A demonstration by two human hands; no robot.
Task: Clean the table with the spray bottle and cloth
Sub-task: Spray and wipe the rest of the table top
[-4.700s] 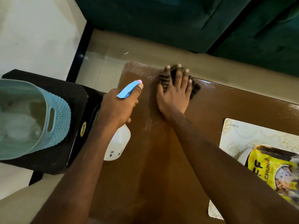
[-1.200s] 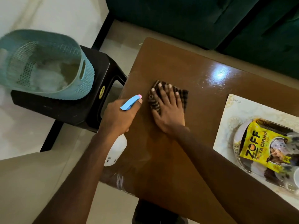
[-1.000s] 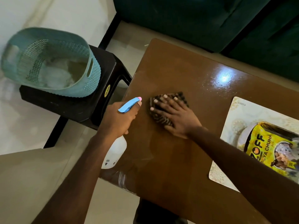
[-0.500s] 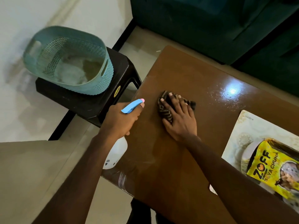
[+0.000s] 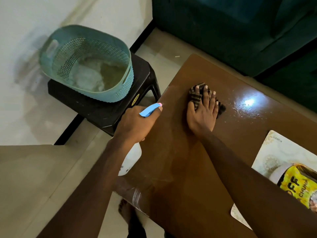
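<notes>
Cloth [image 5: 195,97] slid farther up wet table [image 5: 180,169], teal sofa [image 5: 223,31] beyond

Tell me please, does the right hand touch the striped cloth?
Touching. The head view shows the right hand lying flat on the striped cloth, fingers spread across it, no gap between them.
</notes>
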